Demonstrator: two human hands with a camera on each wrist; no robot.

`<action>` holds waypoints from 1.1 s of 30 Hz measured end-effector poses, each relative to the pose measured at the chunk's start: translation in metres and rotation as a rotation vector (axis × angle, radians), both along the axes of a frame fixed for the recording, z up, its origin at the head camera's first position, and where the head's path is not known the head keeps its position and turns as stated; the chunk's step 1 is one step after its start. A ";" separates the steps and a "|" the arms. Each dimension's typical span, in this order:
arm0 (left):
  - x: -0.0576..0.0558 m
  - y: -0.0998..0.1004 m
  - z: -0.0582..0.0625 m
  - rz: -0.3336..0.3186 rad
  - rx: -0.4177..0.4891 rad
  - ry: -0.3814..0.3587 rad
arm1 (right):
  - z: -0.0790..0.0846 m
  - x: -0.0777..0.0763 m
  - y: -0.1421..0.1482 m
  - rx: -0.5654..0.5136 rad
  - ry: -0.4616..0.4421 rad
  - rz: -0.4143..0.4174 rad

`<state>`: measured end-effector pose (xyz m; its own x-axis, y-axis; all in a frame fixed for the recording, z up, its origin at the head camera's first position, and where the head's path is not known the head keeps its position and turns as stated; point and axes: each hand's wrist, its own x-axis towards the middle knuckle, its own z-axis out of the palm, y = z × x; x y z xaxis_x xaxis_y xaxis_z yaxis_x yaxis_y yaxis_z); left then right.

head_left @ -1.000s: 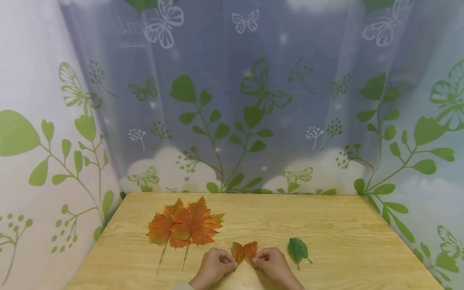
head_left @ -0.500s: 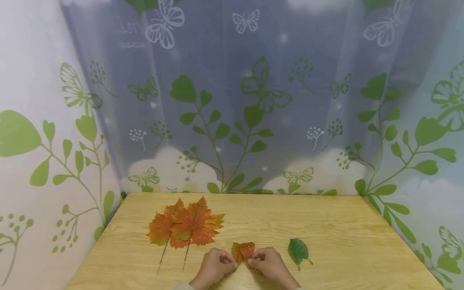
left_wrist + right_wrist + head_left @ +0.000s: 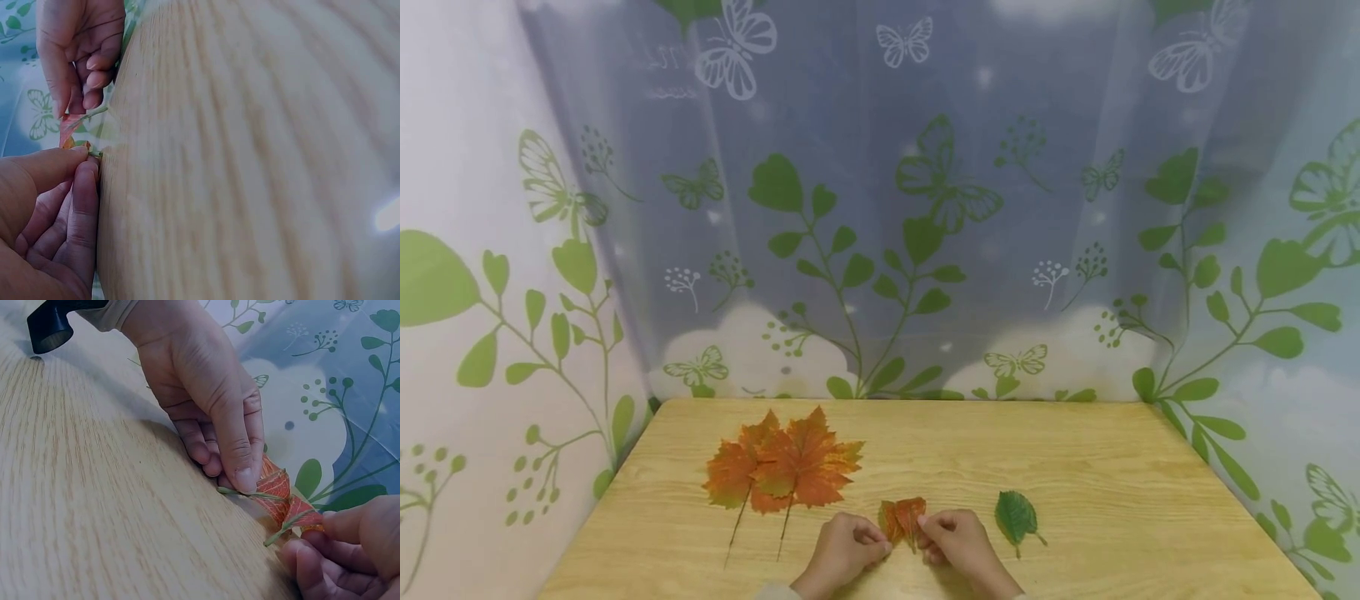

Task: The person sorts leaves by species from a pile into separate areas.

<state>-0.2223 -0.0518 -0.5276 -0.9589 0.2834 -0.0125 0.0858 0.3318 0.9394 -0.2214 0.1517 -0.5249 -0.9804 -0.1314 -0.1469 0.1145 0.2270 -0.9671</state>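
Two small orange-red leaves are held over the table's front part, the right one overlapping the left. My left hand pinches the left leaf near its base with thumb and fingertips. On the other side, my right hand pinches the right leaf by its side edge. That leaf's green stem sticks out free of the fingers in the right wrist view. The left wrist view shows my left thumb and finger close together, with most of the leaves hidden.
Large orange maple-like leaves with dark stems lie at the left of the wooden table. Green leaves lie right of my right hand. A patterned curtain stands behind the table's far edge.
My right hand has brought its leaf leftward until it overlaps the other one. Its fingers have shifted from the leaf's lower part to the side edge. The left hand stays in place.
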 end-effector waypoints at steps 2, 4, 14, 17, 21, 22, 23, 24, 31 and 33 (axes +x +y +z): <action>0.000 0.000 0.000 0.000 0.000 -0.003 | 0.000 0.000 0.000 -0.014 0.001 -0.001; 0.000 0.000 0.001 0.001 -0.002 -0.007 | 0.000 0.000 0.001 -0.025 -0.003 0.004; 0.001 0.000 0.002 0.000 -0.004 -0.023 | 0.004 -0.007 0.007 -0.008 -0.099 0.133; 0.001 -0.001 0.002 -0.002 0.006 -0.019 | 0.003 -0.009 0.007 0.004 -0.119 0.136; 0.000 0.000 0.001 -0.005 0.015 -0.017 | 0.001 -0.010 0.006 0.014 -0.117 0.118; 0.000 0.000 0.001 -0.006 0.015 -0.015 | 0.002 -0.009 0.006 0.015 -0.117 0.116; 0.000 0.000 0.001 -0.005 0.013 -0.017 | 0.002 -0.009 0.006 0.013 -0.117 0.113; 0.000 0.000 0.001 -0.004 0.009 -0.018 | 0.002 -0.009 0.006 0.009 -0.117 0.111; 0.001 0.000 0.001 -0.003 0.004 -0.022 | 0.002 -0.007 0.005 0.002 -0.110 0.094; 0.001 -0.001 0.000 -0.004 -0.001 -0.019 | 0.001 -0.006 0.004 0.000 -0.107 0.088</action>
